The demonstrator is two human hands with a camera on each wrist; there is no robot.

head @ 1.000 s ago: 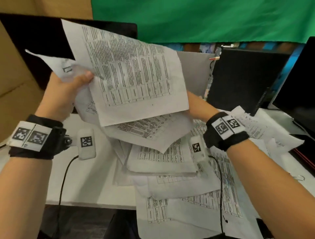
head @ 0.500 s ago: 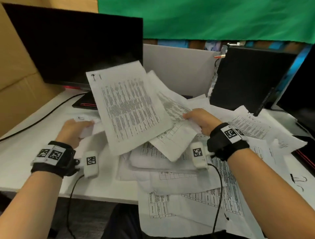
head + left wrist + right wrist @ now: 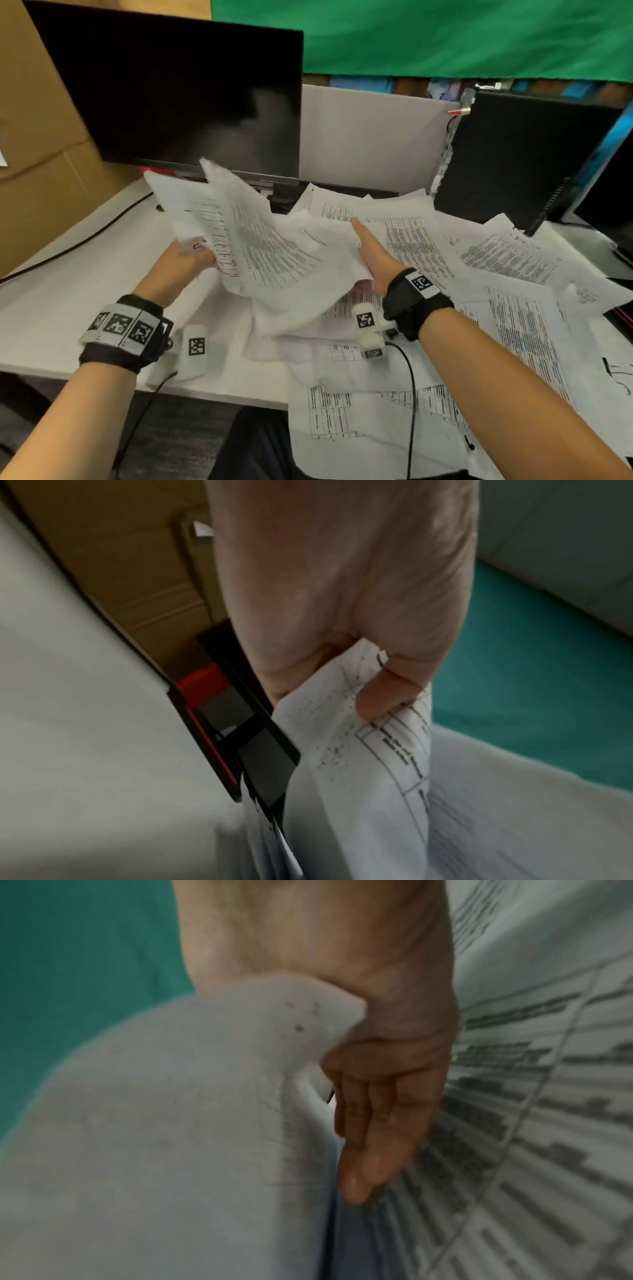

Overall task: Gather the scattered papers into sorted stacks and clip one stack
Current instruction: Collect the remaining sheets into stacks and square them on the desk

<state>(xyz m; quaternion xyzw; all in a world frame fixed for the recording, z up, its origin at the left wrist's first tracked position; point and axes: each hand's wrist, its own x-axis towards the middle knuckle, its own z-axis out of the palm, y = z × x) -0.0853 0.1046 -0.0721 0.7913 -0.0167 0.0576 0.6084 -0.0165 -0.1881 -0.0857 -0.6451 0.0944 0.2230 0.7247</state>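
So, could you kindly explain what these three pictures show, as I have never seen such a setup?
No machine here: a person works bare-handed, wearing cameras. The wide picture comes from a head camera; the two close ones from cameras strapped on each wrist. The left hand grips a bundle of printed sheets by its edge, thumb pinching the paper. The right hand lies flat against the bundle's other side, fingers straight. More loose papers cover the white desk, before a dark monitor.

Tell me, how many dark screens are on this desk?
2 show clearly: one monitor at back left, another dark panel at back right. A third dark edge at far right may be another screen; I cannot tell.
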